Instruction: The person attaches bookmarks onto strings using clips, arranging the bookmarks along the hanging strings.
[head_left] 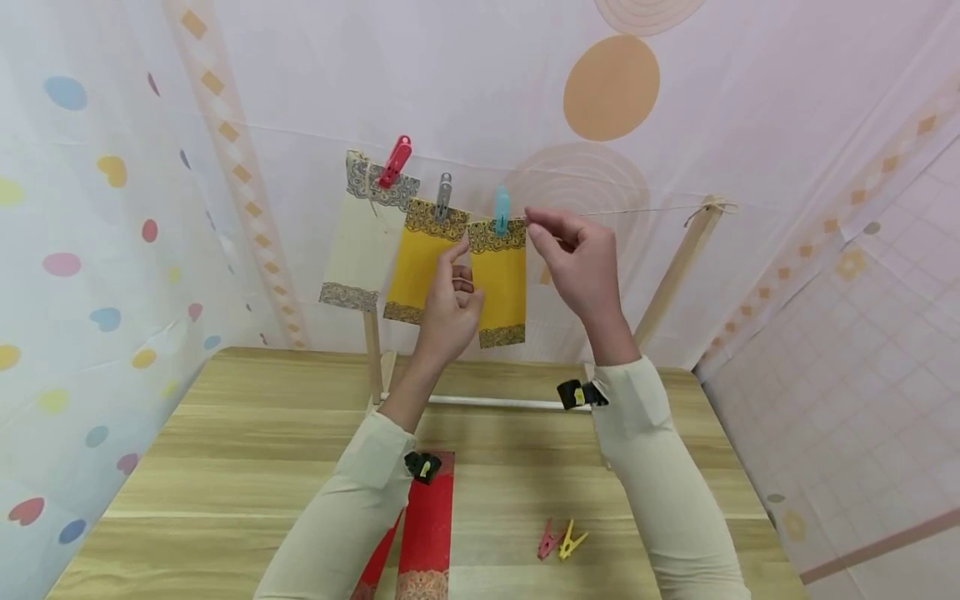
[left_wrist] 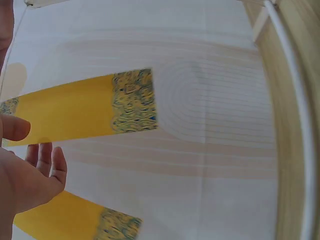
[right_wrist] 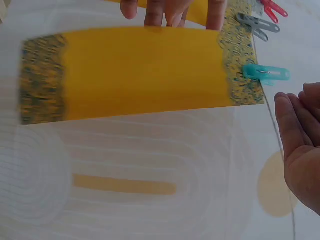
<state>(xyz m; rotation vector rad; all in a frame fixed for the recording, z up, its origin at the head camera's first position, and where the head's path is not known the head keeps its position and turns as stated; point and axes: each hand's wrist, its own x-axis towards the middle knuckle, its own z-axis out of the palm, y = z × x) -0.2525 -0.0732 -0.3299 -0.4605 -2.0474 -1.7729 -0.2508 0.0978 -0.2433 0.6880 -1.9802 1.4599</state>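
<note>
A thin yellow piece with dark patterned bands at both ends (head_left: pixel 501 287) hangs from a string, held by a light-blue clothespin (head_left: pixel 502 210). My left hand (head_left: pixel 450 312) is at its left edge, the index finger pointing up near the top corner and the fingertips right at the edge. In the right wrist view, those fingers (right_wrist: pixel 155 12) show along the piece's upper side. Beside the clothespin, my right hand (head_left: pixel 577 258) has thumb and forefinger close together near the string, with nothing visible between them. A second yellow piece (head_left: pixel 412 267) hangs left under a grey clothespin (head_left: pixel 444 197).
Farther left hangs a cream piece (head_left: pixel 351 242) under a red clothespin (head_left: pixel 396 161). The string runs to a wooden post (head_left: pixel 678 271) at right; a white bar (head_left: pixel 495 402) crosses low. On the table lie red pieces (head_left: pixel 427 525), a pink clothespin (head_left: pixel 549 540) and a yellow one (head_left: pixel 571 542).
</note>
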